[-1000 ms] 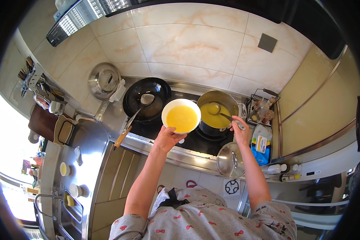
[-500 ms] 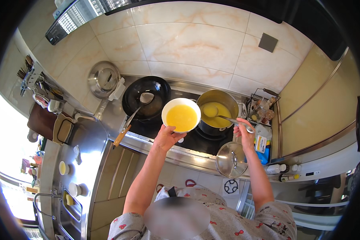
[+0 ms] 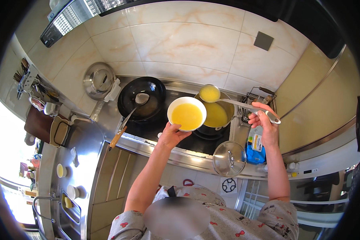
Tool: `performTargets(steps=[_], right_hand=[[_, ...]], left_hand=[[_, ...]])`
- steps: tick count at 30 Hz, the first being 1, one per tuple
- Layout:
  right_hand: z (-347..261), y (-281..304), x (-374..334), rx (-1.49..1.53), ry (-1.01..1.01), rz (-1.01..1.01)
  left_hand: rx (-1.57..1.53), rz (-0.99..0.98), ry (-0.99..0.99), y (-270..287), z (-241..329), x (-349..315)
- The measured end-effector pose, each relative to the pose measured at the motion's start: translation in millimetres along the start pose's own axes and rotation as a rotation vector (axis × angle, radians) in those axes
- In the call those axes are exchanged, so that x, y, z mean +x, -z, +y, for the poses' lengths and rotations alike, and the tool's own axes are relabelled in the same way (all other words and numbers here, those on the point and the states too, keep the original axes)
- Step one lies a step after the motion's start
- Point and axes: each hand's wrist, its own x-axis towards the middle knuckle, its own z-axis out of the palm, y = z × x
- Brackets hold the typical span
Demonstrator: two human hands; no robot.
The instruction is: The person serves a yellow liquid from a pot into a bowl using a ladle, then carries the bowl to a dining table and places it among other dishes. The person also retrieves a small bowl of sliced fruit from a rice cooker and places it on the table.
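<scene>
My left hand [image 3: 173,136] grips a white bowl [image 3: 169,113] by its near side, and yellow soup [image 3: 187,117] fills much of it. In my right hand [image 3: 265,122] is the handle of a long metal ladle [image 3: 239,104]. The ladle's cup, full of the same yellow liquid, is raised over the far rim of a steel pot [image 3: 229,109]. More yellow liquid [image 3: 216,115] lies in the pot, which stands on the right side of the stove. The bowl is held just left of the pot and hides part of its rim.
A black wok [image 3: 128,93] with a wooden-handled ladle [image 3: 118,136] in it sits on the left burner. A glass lid [image 3: 229,159] rests at the counter's front edge. Further right are a wire rack [image 3: 252,98] and a blue package [image 3: 255,154]. A sink [image 3: 71,214] is at left.
My right hand has lifted the ladle out of the pot, up and to the right, with its cup full. The bowl has shifted slightly right.
</scene>
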Motion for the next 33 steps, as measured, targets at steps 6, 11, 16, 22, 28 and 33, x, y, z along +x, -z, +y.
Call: performTargets(steps=[6, 11, 16, 22, 28, 33], right_hand=[[-3.2, -11.6, -18.6, -0.072, 0.019, -0.182], [-9.7, -15.6, -27.8, -0.559, 0.453, -0.435], [-5.6, -21.0, -36.5, -0.764, 0.928, -0.526], [22.9, -20.4, -51.0, -0.264, 0.474, -0.319], [38.2, -0.7, -30.2, 0.235, 0.015, 0.084], [75.9, 1.5, -13.4, -0.058, -0.110, 0.133]], left_hand=[[-0.003, -0.023, 0.023, -12.8, -6.1, 6.5], [0.011, -0.018, 0.019, -15.3, -6.4, 6.6], [0.021, -0.065, 0.004, -9.6, -6.8, 6.7], [0.018, -0.037, 0.003, -5.9, -6.5, 5.1], [0.004, 0.003, -0.030, -2.3, -1.2, -2.3], [-0.010, 0.008, -0.038, 0.1, 1.1, -9.3]])
